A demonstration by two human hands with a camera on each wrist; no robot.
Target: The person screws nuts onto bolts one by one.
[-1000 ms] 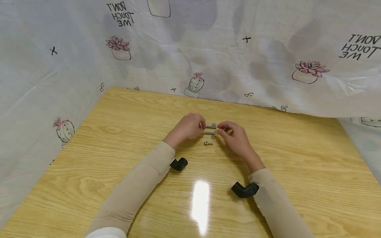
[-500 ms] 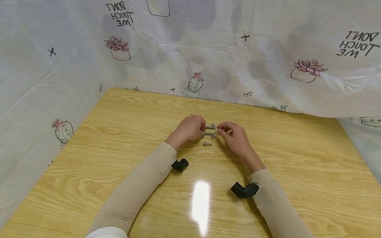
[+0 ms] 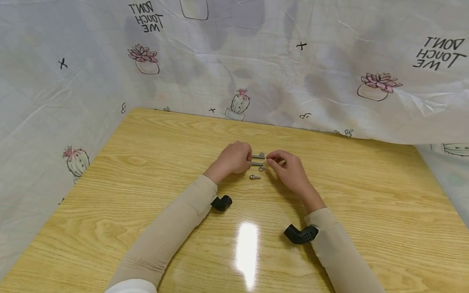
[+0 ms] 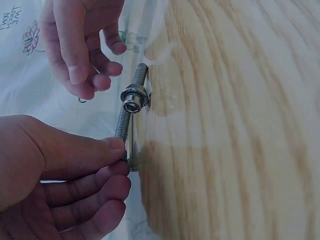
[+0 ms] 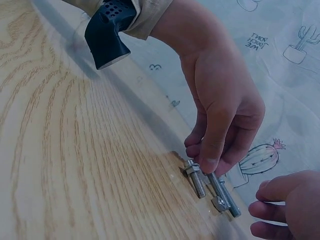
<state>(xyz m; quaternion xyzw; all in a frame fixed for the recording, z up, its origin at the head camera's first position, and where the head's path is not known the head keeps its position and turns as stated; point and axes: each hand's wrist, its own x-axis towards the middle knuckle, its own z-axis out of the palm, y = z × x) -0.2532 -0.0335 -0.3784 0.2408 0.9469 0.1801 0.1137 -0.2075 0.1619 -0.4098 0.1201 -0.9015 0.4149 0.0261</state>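
Observation:
My left hand [image 3: 234, 157] pinches the covered end of the nearer long bolt [image 3: 257, 164] between thumb and fingers. A second long bolt [image 3: 258, 157] lies just beyond it, parallel, its left end hidden behind the same hand. One nut [image 3: 261, 154] sits by the far bolt's right end, and another nut [image 5: 220, 203] lies by the nearer bolt. Closest to me is a short bolt [image 3: 255, 177] bearing a washer or nut, seen end-on in the left wrist view. My right hand [image 3: 288, 167], fingers loosely bent, hovers right of the bolt ends and holds nothing.
Everything lies on a wood-grain table [image 3: 176, 134]. White printed cloth [image 3: 278, 81] hangs behind it and at the sides. Black angled camera mounts [image 3: 302, 234] stick out from both sleeves. A bright light reflection [image 3: 246, 252] shows on the tabletop.
The head view has shifted slightly. My left hand has edged a little to the right over the long bolts; my right hand stays almost still.

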